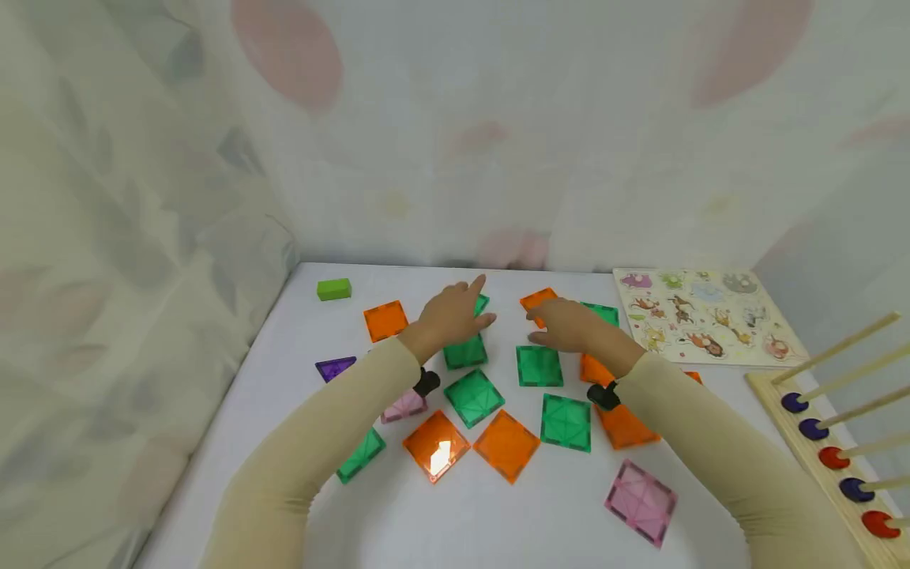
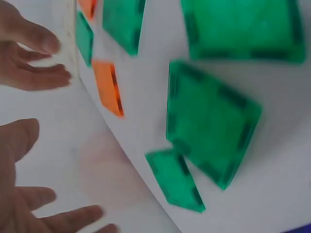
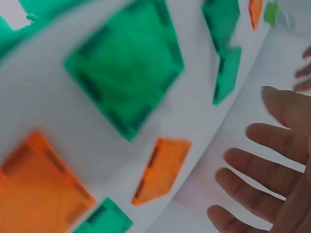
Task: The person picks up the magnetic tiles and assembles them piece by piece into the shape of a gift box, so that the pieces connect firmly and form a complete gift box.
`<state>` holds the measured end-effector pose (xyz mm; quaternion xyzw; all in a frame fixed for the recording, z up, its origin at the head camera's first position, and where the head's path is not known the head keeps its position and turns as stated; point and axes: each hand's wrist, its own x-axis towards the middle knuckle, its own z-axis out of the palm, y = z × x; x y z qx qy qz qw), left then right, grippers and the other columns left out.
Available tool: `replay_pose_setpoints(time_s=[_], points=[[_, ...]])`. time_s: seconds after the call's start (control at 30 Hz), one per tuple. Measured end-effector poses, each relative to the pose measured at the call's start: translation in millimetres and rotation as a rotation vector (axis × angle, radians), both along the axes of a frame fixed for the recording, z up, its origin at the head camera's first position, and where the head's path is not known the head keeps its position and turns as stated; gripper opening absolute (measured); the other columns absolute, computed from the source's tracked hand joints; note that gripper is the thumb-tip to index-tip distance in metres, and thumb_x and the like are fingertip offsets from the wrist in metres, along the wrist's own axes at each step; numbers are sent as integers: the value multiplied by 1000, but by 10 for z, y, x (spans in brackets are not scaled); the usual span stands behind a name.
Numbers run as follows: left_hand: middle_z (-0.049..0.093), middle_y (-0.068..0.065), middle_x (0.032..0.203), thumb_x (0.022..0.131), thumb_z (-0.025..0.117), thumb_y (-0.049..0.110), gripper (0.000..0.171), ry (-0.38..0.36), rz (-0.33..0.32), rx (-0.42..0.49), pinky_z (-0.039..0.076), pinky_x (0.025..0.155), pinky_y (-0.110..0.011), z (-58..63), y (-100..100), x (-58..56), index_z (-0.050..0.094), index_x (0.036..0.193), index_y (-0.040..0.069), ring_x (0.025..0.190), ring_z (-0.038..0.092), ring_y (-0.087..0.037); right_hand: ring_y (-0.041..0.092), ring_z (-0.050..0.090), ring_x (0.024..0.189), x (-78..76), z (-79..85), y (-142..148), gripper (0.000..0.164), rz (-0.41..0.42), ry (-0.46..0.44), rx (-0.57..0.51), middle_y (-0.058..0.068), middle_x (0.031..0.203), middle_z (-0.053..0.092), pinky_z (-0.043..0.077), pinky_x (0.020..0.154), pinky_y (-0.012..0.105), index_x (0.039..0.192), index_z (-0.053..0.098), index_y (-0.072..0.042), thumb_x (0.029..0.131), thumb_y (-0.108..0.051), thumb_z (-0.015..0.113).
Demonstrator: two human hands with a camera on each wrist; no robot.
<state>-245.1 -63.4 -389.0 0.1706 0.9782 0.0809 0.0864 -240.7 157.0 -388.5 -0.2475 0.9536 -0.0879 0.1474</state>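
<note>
My left hand [image 1: 453,312] hovers over the far middle of the white table, fingers spread and nothing in its grasp. Under and beside it lie a green square tile [image 1: 465,352] and a smaller green tile [image 2: 176,179], partly covered in the head view. To the right, my right hand [image 1: 569,325] reaches out with loosely extended fingers, also holding nothing. It overlaps an orange tile [image 1: 538,299] in the head view; in the right wrist view that orange tile [image 3: 162,171] lies apart from the fingers. A green square tile [image 1: 539,366] sits just nearer than this hand.
More see-through tiles lie scattered about: orange [image 1: 507,446], green [image 1: 565,423], pink [image 1: 642,503] and purple [image 1: 335,368]. A green block [image 1: 334,289] is at the far left. An animal puzzle board [image 1: 704,316] and a wooden peg rack [image 1: 817,458] with rings occupy the right side. Patterned curtains [image 1: 498,142] hang behind.
</note>
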Motion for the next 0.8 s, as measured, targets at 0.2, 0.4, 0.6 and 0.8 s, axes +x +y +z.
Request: replay_pose_setpoints(time_s=[0.2, 0.4, 0.6, 0.8], points=[[43, -16, 147, 92, 55, 55, 79, -96, -41, 24, 49, 96, -48, -301, -160, 700, 21, 154, 20, 128, 49, -36, 28, 59, 113, 334, -253, -12, 40, 103, -41, -13, 10, 123, 64, 48, 96, 46, 125, 62, -7, 93, -31, 64], [45, -16, 143, 89, 62, 51, 77, -48, -71, 74, 38, 108, -48, -599, -297, 1167, 35, 148, 11, 133, 39, -37, 23, 59, 112, 634, -446, -17, 38, 134, -67, -83, 4, 121, 65, 48, 97, 44, 122, 64, -10, 92, -34, 64], [41, -17, 146, 89, 61, 53, 77, 10, -92, 144, 37, 108, -51, -677, -260, 1336, 37, 147, 8, 139, 31, -41, 22, 61, 108, 857, -485, 9, 37, 164, -33, -110, 4, 118, 66, 51, 92, 41, 120, 66, -11, 90, -33, 66], [37, -18, 149, 90, 62, 49, 72, 5, -97, 89, 40, 107, -48, -680, -119, 1287, 42, 145, 7, 138, 33, -40, 26, 60, 110, 935, -522, -9, 36, 165, -3, -99, 7, 121, 64, 52, 91, 44, 119, 67, -12, 88, -31, 69]])
